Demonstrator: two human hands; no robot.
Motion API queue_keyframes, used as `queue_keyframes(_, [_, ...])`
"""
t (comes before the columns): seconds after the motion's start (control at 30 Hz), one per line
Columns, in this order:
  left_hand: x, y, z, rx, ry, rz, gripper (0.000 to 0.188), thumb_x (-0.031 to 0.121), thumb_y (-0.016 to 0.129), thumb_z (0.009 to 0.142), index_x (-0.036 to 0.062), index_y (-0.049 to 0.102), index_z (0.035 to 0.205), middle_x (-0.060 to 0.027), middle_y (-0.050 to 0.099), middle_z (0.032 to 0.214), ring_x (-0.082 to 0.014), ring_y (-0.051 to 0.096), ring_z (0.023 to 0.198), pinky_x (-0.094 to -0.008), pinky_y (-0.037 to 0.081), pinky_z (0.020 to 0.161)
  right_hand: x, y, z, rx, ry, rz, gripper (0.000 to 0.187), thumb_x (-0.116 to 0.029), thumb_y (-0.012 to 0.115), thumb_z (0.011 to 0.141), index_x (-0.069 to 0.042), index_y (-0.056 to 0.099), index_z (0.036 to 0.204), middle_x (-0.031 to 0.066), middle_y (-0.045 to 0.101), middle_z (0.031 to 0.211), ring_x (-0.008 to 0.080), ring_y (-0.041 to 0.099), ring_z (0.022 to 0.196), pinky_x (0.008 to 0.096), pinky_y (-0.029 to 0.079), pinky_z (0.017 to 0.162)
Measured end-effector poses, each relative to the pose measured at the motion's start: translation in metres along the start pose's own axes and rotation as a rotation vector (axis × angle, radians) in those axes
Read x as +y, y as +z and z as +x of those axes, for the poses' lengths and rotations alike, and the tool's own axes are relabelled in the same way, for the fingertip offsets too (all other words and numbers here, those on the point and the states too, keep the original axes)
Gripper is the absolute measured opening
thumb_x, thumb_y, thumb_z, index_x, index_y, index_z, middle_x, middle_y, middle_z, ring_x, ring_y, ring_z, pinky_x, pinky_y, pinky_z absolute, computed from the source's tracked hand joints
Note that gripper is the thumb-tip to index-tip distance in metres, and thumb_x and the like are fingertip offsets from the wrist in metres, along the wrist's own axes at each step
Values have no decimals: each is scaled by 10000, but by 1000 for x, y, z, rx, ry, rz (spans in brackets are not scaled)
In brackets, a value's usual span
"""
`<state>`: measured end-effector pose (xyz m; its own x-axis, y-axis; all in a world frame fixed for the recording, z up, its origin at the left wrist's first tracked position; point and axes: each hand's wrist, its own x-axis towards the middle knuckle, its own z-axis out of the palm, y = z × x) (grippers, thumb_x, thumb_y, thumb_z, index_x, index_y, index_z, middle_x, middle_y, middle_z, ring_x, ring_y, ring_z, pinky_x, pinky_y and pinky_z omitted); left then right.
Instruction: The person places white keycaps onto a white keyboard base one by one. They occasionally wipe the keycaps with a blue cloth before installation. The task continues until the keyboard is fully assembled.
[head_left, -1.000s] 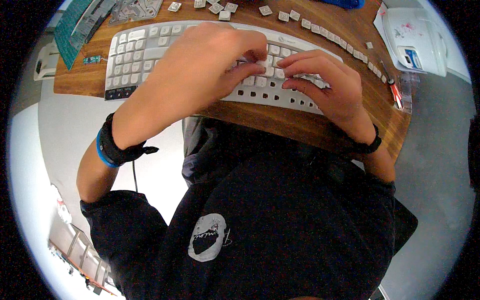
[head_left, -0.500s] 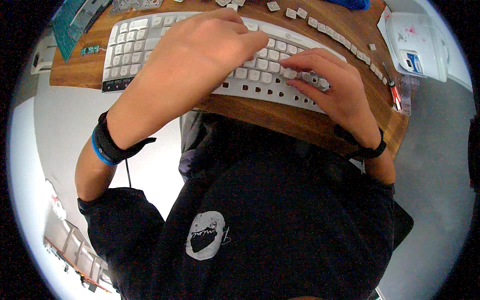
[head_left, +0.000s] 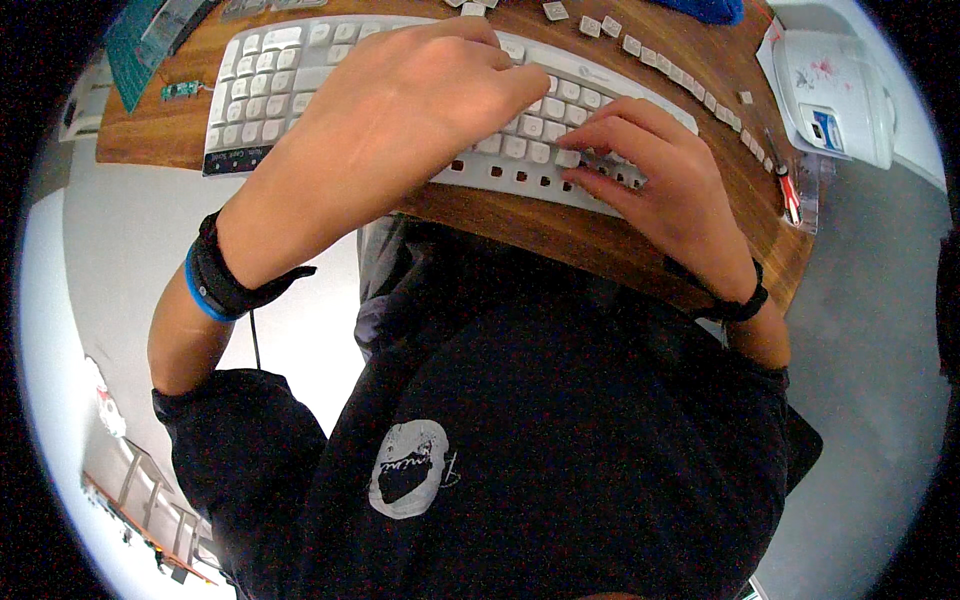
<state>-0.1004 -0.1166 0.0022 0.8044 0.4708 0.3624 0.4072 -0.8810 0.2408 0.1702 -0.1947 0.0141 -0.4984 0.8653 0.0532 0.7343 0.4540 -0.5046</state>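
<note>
Keyboard partly hidden under left hand, its grip unreadable; right hand's thumb and finger slightly parted, hold unclear.

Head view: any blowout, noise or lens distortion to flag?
All in the head view: fisheye bends the keyboard and desk, with black corners; the floor patch left of centre is blown out nearly white; coloured speckle dots the dark shirt; the left hand and right hand stay distinguishable.

Open tabletop between keyboard and screwdriver, keycap row obstructing behind
</note>
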Motion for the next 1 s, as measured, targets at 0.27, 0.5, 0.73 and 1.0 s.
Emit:
queue_keyframes(0.27, [0, 1, -2, 12, 0, -24, 250, 120, 704, 852, 79, 703, 1098, -110, 755, 1049, -356, 730, 1033, -454, 613, 818, -2, 0, 2, -12, 9, 0, 261, -143, 849, 854, -116, 758, 1097, 91, 704, 1087, 352, 718, 1010, 439, 604, 855])
queue_keyframes(0.5, [0, 0, -1, -49, -8, -23, 275, 117, 683, 868, 80, 696, 1140, -106, 751, 1044, -359, 734, 1013, -466, 605, 797, -1, 0, 3, -21, 38, 64, 231, -147, 843, 865, -123, 785, 1087, 80, 707, 1037, 334, 728, 964, 427, 602, 822])
queue_keyframes(0.73, [-1, 1, 0, -36, 39, -2, 309, 124, 662, 887, 74, 706, 1188, -115, 760, 1065, -365, 746, 993, -464, 608, 801, 2, -1, 4, -66, 47, 32, 202, -178, 831, 880, -143, 804, 1078, 61, 706, 1003, 313, 733, 906, 420, 593, 757])
queue_keyframes(1.0, [5, -9, 8, -145, 46, 72, 251, 104, 672, 908, 48, 706, 1150, -133, 756, 970, -321, 760, 891, -424, 619, 738, -11, -2, 6, -41, 1, -124, 122, -192, 797, 910, -141, 795, 1021, 61, 677, 939, 307, 718, 839, 429, 578, 691])
